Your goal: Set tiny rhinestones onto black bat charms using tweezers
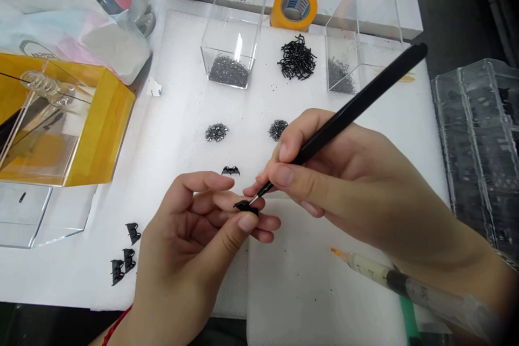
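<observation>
My left hand pinches a small black part between thumb and fingers. Slim black tweezers slant through my right hand, their fine metal tip touching or very close to the part. Just beyond my left fingertips lies a similar black part with curved arches. Three more such black parts rest to the left of my left wrist. Two little heaps of shiny metal bits, a left one and a right one, sit ahead of my hands; my right hand partly covers the right heap.
Farther back are a pile of bent black pieces, a clear box with metal bits, another clear box and yellow tape. A syringe with an orange tip lies under my right forearm. A compartment case stands right.
</observation>
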A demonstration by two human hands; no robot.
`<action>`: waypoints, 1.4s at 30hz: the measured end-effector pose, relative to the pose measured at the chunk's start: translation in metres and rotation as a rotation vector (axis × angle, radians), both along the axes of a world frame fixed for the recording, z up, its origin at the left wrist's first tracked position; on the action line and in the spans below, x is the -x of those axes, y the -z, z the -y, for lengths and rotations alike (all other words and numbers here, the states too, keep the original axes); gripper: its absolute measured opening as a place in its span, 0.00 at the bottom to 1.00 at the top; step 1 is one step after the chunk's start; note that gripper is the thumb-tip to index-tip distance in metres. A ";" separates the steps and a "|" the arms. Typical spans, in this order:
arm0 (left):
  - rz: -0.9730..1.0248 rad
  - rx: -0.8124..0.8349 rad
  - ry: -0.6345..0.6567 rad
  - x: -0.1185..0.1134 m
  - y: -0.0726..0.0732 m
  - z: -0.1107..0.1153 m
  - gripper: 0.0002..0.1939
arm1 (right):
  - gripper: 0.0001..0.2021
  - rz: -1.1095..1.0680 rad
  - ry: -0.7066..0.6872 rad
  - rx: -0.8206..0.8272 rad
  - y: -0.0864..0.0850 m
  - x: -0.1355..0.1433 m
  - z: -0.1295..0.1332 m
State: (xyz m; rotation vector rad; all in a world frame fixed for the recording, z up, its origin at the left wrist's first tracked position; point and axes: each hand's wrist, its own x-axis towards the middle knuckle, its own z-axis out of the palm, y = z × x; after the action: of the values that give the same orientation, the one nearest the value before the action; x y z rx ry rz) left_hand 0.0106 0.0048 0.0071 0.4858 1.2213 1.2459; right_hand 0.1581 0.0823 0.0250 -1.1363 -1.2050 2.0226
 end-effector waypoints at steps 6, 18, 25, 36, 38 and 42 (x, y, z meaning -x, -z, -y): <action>-0.003 0.017 0.002 0.000 -0.001 0.000 0.14 | 0.08 -0.023 0.036 -0.013 0.002 0.000 0.002; -0.021 -0.006 0.093 0.007 0.003 0.001 0.12 | 0.06 -0.028 0.014 -0.024 0.003 0.001 0.002; -0.041 -0.036 0.096 0.006 0.004 0.001 0.13 | 0.09 -0.013 -0.046 0.014 0.000 0.002 0.001; -0.020 -0.011 0.155 0.012 0.004 0.003 0.12 | 0.06 -0.043 0.047 0.013 0.004 -0.001 0.001; -0.012 -0.015 0.155 0.012 0.004 0.003 0.12 | 0.07 -0.054 0.048 0.009 0.003 0.000 0.001; -0.005 -0.018 0.167 0.013 0.005 0.001 0.12 | 0.08 -0.103 0.023 0.049 0.002 0.001 0.001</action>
State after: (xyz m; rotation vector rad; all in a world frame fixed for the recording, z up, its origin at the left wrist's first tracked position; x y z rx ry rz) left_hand -0.0024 0.0038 0.0026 0.5926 1.1501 1.1149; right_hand 0.1570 0.0812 0.0225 -1.0497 -1.0926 2.0765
